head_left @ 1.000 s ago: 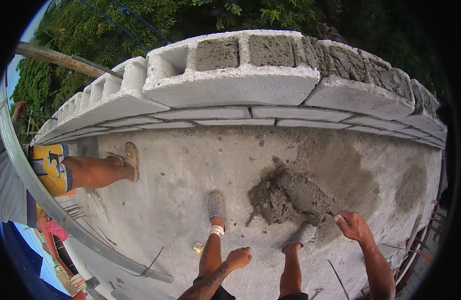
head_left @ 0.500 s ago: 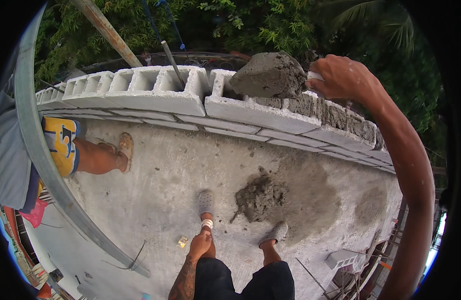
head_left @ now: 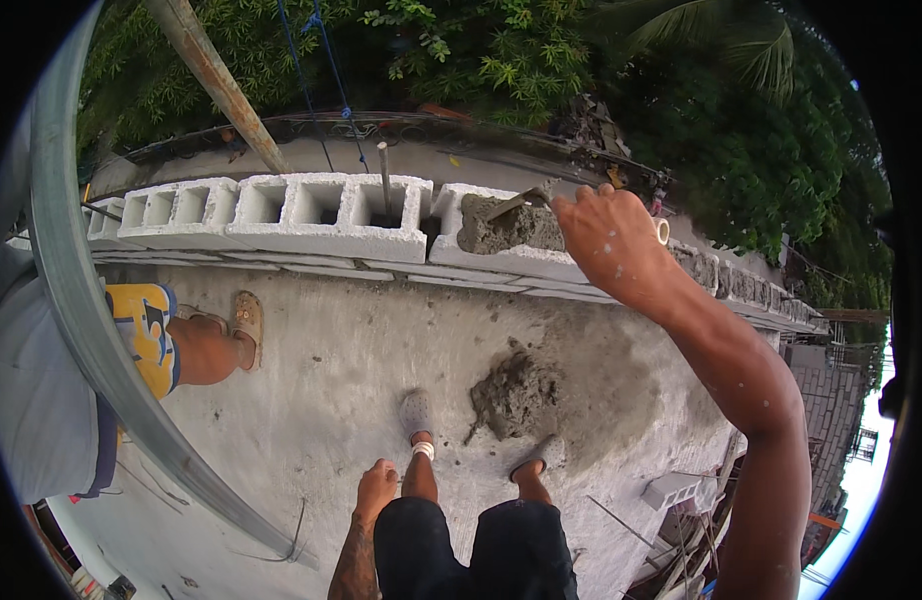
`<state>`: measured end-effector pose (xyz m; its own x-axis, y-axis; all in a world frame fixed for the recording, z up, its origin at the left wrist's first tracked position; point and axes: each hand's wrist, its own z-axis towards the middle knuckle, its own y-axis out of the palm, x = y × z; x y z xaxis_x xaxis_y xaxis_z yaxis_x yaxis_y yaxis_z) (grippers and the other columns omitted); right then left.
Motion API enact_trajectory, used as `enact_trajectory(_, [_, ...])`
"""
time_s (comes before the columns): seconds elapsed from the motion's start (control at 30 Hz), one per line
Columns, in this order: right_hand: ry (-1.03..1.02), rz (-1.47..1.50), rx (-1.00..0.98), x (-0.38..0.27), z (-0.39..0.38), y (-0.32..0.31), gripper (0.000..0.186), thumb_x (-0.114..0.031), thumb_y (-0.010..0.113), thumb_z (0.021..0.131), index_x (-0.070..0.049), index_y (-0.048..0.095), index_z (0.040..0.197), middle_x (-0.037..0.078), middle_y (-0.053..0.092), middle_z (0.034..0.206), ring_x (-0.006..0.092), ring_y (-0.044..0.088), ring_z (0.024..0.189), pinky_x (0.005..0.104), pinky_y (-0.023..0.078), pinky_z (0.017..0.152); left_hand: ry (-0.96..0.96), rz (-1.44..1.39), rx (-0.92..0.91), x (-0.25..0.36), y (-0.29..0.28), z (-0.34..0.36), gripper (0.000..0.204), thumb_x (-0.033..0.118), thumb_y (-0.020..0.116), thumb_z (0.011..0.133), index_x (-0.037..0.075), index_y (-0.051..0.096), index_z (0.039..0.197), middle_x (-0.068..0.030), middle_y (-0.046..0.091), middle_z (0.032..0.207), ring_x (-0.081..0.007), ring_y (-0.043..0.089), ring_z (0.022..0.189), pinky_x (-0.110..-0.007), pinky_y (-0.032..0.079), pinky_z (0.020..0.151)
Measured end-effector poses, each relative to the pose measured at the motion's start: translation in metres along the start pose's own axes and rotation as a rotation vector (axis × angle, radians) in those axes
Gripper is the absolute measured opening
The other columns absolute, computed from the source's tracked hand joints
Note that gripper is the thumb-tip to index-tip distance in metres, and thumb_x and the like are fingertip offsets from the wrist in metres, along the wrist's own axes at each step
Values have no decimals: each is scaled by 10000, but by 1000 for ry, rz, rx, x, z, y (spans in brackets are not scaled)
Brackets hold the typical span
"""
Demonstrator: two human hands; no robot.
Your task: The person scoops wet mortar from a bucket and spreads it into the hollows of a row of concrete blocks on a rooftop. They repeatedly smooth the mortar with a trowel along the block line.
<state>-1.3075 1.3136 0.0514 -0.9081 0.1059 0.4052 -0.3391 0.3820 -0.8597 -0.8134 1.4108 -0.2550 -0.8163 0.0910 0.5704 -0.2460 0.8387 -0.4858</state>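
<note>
My right hand [head_left: 611, 240] is wrapped round the handle of a trowel, whose pale round butt shows beside the wrist. The trowel's blade [head_left: 516, 203] is seen nearly edge-on, over wet grey mortar [head_left: 489, 232] in the cells of a concrete block [head_left: 471, 257] on top of the wall. To the left, the neighbouring hollow block [head_left: 331, 240] has open cells, one with a steel bar [head_left: 384, 180] standing in it. My left hand [head_left: 378, 487] hangs low beside my left knee, its fingers curled with nothing visible in them.
A mortar heap [head_left: 516, 395] lies on the concrete floor near my feet. A curved metal bar [head_left: 101, 330] crosses the left side, with another person [head_left: 146, 335] behind it. A rusty pole [head_left: 216, 85] leans beyond the wall. At lower right lie a loose block [head_left: 671, 490] and scrap.
The large lump of mortar on the trowel is now off it, and mortar sits in the block's cells. My right hand has turned the trowel over. My left hand stays low.
</note>
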Motion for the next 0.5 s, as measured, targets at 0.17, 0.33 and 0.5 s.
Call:
enact_trajectory(0.17, [32, 117, 50, 2, -4, -8, 119, -76, 631, 816, -22, 661, 918, 163, 678, 865, 282, 677, 833, 373, 551, 704, 157, -258, 21, 10, -30, 21, 207, 121, 576, 907, 21, 621, 1082, -205, 704, 959, -388, 683, 907, -431, 549, 768])
enact_trajectory(0.33, [172, 200, 135, 25, -45, -39, 134, -37, 616, 805, -4, 648, 930, 182, 669, 861, 319, 673, 874, 397, 554, 745, 17, -125, -15, 11, -46, 23, 218, 108, 582, 910, 22, 614, 1108, -194, 707, 967, -344, 701, 905, -407, 549, 776])
enact_trajectory(0.5, [165, 246, 26, 10, -18, 24, 223, -11, 606, 789, 8, 611, 1011, 210, 660, 872, 343, 672, 886, 432, 553, 747, 231, -287, -89, 41, -33, 36, 225, 93, 573, 918, 19, 611, 1127, -188, 710, 966, -332, 704, 902, -383, 548, 786])
